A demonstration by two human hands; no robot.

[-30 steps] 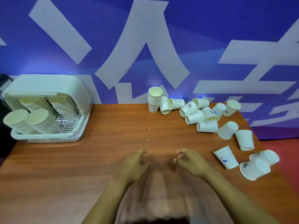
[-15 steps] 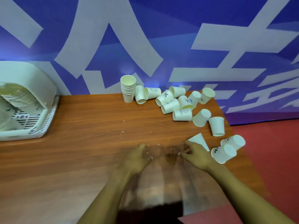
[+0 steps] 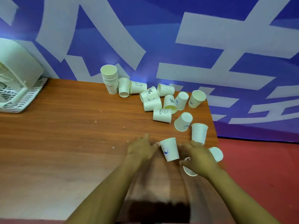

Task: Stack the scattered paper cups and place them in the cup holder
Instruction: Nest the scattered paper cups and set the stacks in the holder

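A wooden table (image 3: 64,143) is standing against a blue and white wall (image 3: 161,38). The cup holder (image 3: 17,88) is sitting at the table's far left edge, partly out of view. An upright stack of cups (image 3: 110,80) is standing by the wall, with loose cups (image 3: 161,102) lying scattered to its right. The left hand (image 3: 140,148) is touching a whale-printed cup (image 3: 169,149) with curled fingers; whether it is gripping is unclear. The right hand (image 3: 199,160) is curling around another cup (image 3: 189,170).

Left hand (image 3: 141,148) beside a lying paper cup (image 3: 169,149), right hand (image 3: 199,160) over another cup (image 3: 189,171).
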